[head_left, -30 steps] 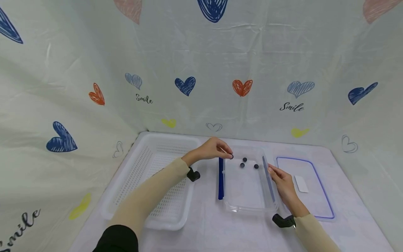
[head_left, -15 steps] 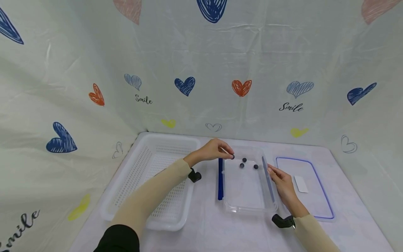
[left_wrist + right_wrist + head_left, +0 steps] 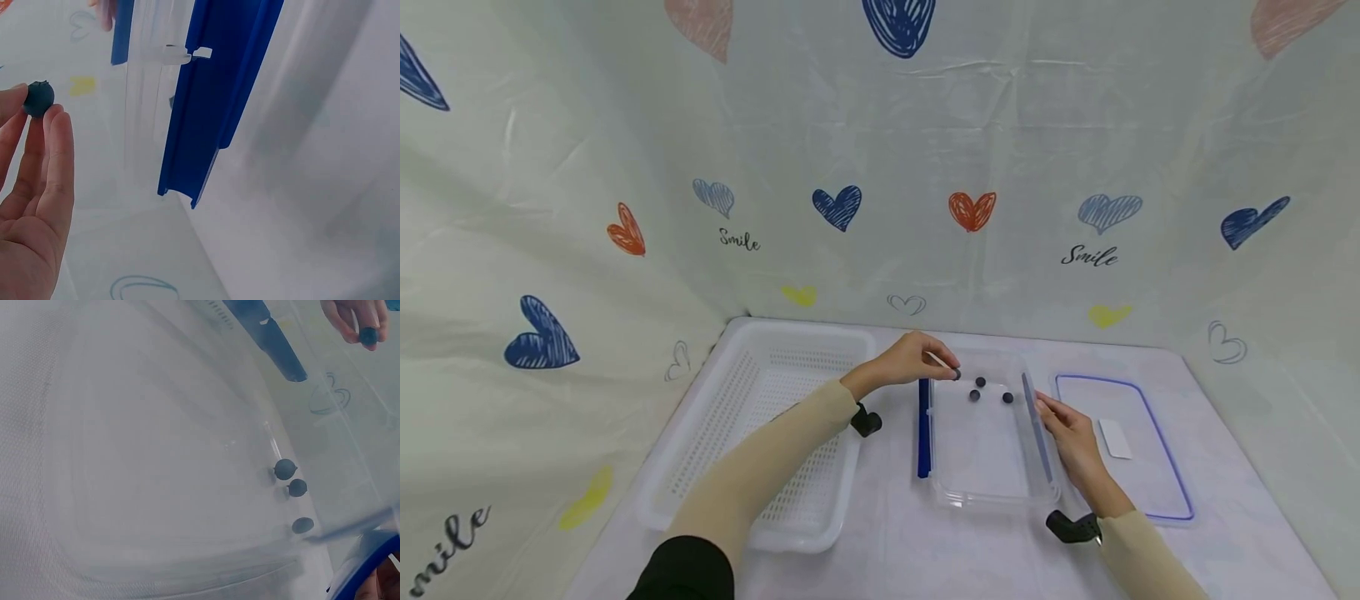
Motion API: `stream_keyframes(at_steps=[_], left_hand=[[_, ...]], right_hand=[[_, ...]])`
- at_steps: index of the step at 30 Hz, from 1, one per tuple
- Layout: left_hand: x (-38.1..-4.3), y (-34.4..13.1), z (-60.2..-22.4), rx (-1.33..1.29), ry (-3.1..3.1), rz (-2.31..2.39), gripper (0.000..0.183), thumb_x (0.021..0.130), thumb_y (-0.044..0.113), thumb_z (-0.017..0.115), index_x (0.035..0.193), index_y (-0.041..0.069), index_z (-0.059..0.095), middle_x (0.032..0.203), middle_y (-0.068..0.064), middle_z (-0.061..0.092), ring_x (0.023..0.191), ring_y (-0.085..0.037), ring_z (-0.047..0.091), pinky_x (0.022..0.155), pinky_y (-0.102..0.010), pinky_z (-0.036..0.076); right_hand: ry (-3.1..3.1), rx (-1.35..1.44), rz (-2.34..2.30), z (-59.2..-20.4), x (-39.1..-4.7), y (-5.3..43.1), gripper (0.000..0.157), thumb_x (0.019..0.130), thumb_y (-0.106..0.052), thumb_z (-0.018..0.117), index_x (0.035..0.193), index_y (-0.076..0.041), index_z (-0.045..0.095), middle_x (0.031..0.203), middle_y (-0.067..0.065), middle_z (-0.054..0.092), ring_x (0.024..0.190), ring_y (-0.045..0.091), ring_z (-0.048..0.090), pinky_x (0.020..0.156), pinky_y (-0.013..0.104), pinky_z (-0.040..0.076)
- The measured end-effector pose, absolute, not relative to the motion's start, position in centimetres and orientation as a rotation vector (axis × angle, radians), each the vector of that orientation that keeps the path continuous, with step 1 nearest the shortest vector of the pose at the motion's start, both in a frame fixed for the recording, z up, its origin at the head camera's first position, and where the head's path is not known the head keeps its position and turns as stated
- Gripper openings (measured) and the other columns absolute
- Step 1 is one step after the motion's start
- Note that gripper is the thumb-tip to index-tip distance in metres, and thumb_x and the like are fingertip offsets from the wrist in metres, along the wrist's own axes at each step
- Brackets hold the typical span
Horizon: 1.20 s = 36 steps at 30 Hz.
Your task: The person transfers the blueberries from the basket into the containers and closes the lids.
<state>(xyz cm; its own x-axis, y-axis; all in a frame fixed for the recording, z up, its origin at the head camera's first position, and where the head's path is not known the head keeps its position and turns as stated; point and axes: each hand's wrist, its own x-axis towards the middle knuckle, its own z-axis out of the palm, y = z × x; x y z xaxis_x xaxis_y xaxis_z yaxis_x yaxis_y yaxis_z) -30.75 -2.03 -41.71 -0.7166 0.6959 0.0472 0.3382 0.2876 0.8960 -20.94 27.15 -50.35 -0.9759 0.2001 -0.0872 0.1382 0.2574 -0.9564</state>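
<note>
Between thumb and fingertips, my left hand [image 3: 917, 358] pinches a dark blueberry [image 3: 40, 99], its crown facing up in the left wrist view. It is held above the back left corner of a clear plastic box [image 3: 988, 500]. Inside lie three blueberries [image 3: 285, 469], grouped toward the far end. My right hand [image 3: 1078, 446] grips the box's right side at the blue latch flap [image 3: 1039, 429], fingers partly hidden behind it in the right wrist view. Another blue latch flap [image 3: 206, 94] hangs down along the left side.
A white perforated basket [image 3: 797, 537] stands left of the box, under my left forearm. At the right, a clear lid with a blue seal [image 3: 1165, 437] lies flat, a white label [image 3: 1115, 438] on it. A heart-printed sheet [image 3: 925, 150] rises behind the table.
My left hand has shifted very slightly right with the blueberry. The right hand stays at the box's side, and the three blueberries inside keep their places.
</note>
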Motion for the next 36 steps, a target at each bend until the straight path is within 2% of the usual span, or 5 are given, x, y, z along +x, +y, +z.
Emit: stream_keyframes(at_steps=[9, 16, 23, 32, 36], left_hand=[[-30.7, -2.3, -41.9, 0.941, 2.227, 1.391, 0.017, 0.092, 0.003, 0.071, 0.108, -0.001, 0.072, 0.114, -0.012, 0.069, 0.095, -0.015, 0.071, 0.083, -0.027, 0.057], [-30.7, -2.6, -41.9, 0.923, 2.237, 1.386, 0.016, 0.093, 0.005, 0.071, 0.108, 0.001, 0.072, 0.113, -0.010, 0.069, 0.095, -0.014, 0.071, 0.083, -0.026, 0.057], [-31.0, -3.3, -41.6, 0.906, 2.281, 1.365, 0.018, 0.093, 0.010, 0.073, 0.110, 0.005, 0.073, 0.114, -0.006, 0.069, 0.098, -0.014, 0.070, 0.085, -0.026, 0.056], [-31.1, -4.5, -40.6, 0.888, 2.331, 1.362, 0.019, 0.092, 0.010, 0.073, 0.110, 0.004, 0.073, 0.114, -0.006, 0.069, 0.099, -0.016, 0.070, 0.084, -0.027, 0.056], [-31.2, -5.2, -40.3, 0.881, 2.342, 1.366, 0.020, 0.092, 0.010, 0.073, 0.110, 0.003, 0.072, 0.115, -0.006, 0.069, 0.098, -0.016, 0.070, 0.085, -0.028, 0.056]], right_hand=[[-2.442, -0.316, 1.856, -50.4, -20.9, 27.0, 0.052, 0.103, -0.035, 0.057, 0.143, -0.002, 0.051, 0.128, -0.004, 0.059, 0.095, -0.004, 0.051, 0.081, 0.013, 0.045], [-2.459, -0.332, 1.851, -50.4, -20.9, 27.0, 0.054, 0.103, -0.037, 0.056, 0.144, -0.003, 0.050, 0.138, 0.008, 0.055, 0.096, -0.004, 0.051, 0.082, 0.013, 0.045], [-2.460, -0.324, 1.857, -50.6, -20.9, 27.2, 0.056, 0.102, -0.039, 0.056, 0.145, -0.003, 0.050, 0.138, 0.009, 0.055, 0.096, -0.004, 0.052, 0.080, 0.012, 0.045], [-2.431, -0.299, 1.853, -50.6, -20.9, 27.3, 0.056, 0.101, -0.039, 0.059, 0.143, -0.001, 0.051, 0.115, -0.016, 0.060, 0.093, -0.005, 0.052, 0.079, 0.011, 0.046], [-2.418, -0.281, 1.847, -50.7, -21.0, 27.3, 0.056, 0.101, -0.037, 0.059, 0.142, 0.001, 0.051, 0.110, -0.021, 0.059, 0.092, -0.006, 0.053, 0.077, 0.011, 0.046]])
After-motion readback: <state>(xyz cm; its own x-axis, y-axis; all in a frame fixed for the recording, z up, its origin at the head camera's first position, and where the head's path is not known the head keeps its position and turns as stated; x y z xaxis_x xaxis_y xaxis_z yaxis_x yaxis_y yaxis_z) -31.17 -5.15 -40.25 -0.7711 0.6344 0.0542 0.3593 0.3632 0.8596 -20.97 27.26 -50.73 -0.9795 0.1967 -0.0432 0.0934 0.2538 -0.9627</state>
